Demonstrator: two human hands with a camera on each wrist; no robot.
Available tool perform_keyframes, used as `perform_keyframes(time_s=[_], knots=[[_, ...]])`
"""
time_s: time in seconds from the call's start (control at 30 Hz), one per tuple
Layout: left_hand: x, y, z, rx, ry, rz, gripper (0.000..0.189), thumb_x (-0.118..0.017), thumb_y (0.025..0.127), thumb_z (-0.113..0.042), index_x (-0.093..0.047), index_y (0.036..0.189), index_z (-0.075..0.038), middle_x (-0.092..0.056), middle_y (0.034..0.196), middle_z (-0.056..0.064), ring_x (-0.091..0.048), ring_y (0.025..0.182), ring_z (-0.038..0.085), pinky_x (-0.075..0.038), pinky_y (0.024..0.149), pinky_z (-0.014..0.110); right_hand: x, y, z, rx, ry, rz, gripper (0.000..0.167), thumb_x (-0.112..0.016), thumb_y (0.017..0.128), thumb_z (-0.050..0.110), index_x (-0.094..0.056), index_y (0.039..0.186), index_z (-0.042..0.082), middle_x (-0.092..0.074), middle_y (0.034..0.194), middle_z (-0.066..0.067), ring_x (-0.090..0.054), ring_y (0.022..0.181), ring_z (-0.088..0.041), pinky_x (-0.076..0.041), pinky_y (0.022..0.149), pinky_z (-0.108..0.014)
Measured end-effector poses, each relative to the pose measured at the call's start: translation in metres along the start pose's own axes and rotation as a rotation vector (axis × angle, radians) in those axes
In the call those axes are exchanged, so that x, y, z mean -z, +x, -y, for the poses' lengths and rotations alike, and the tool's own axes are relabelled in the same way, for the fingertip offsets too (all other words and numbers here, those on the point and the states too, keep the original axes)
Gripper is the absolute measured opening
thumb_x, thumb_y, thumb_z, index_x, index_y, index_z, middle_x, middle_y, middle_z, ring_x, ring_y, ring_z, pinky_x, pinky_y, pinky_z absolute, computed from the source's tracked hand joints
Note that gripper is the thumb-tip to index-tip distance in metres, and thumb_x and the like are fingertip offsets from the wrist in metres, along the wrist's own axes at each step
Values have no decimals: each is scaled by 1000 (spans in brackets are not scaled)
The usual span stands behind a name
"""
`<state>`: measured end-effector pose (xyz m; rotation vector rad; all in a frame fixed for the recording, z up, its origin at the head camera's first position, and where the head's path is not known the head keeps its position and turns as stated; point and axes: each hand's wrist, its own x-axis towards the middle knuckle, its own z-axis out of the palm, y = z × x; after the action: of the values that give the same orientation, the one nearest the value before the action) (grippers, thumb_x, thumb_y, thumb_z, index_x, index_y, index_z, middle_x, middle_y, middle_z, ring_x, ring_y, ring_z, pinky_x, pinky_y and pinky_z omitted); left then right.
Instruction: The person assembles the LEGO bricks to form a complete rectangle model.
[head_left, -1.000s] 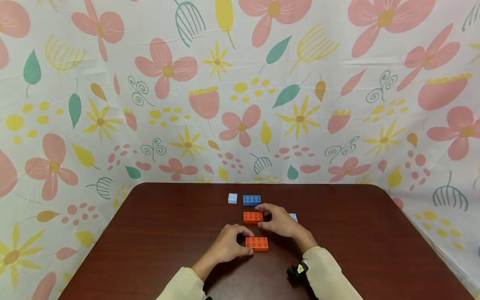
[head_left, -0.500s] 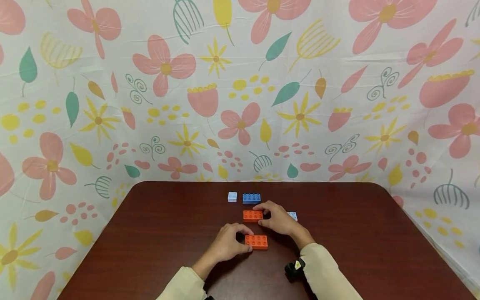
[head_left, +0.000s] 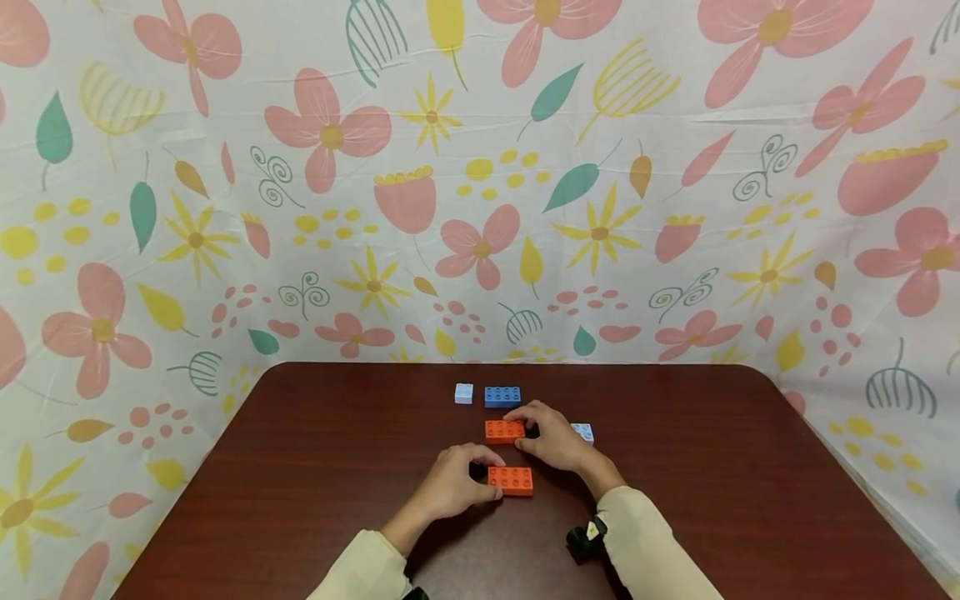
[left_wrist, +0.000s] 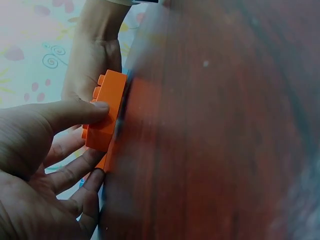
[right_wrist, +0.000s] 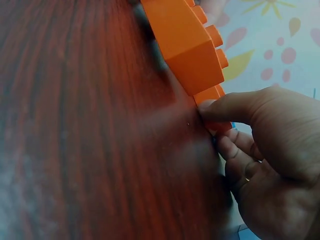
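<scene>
Two orange 2x4 toy building bricks lie one behind the other near the middle of the table. My left hand [head_left: 457, 483] pinches the near orange brick [head_left: 512, 482] at its left end. In the left wrist view the thumb lies on that brick's [left_wrist: 113, 92] long side, with fingers behind it. Farther back, my right hand [head_left: 555, 442] holds the far orange brick [head_left: 502, 431] by its right end, between thumb and index finger. The right wrist view shows the thumb on the far brick [right_wrist: 212, 95], which is partly hidden behind the near one [right_wrist: 185, 40].
Behind the far orange brick sits a blue brick [head_left: 502, 397], with a small pale blue brick [head_left: 463, 393] to its left. Another pale brick [head_left: 582, 432] is partly hidden by the right hand. A flowered cloth [head_left: 480, 183] hangs behind the brown table [head_left: 337, 467].
The near orange brick and left hand have shifted very slightly toward the far brick. Both hands keep their hold, and the head view has tilted a little.
</scene>
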<state>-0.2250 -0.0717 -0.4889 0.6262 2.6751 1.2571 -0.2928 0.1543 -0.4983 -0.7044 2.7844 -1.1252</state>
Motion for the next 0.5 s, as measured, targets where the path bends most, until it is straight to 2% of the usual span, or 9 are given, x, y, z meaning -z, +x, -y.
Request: perform_keyframes(time_s=[0.3,0.5], knots=[[3,-1,-3,17,-36,18,29,-89,79,-22,-77,105,-24,-73,114,1,-65,112,26,-51,97,52,1,-4,2,24,-25,-14,37,-75,93,10,-69,129,16,-61,110,-2,-52,94,-16,-47,82,-32],[9,1,3,7,-63,10,29,-88,81,-22,-77,107,-24,-73,113,-1,-66,108,20,-53,94,46,4,-7,7,46,-34,-14,37,-75,93,10,-68,129,16,-60,108,-1,-52,93,-16,-48,81,-31]])
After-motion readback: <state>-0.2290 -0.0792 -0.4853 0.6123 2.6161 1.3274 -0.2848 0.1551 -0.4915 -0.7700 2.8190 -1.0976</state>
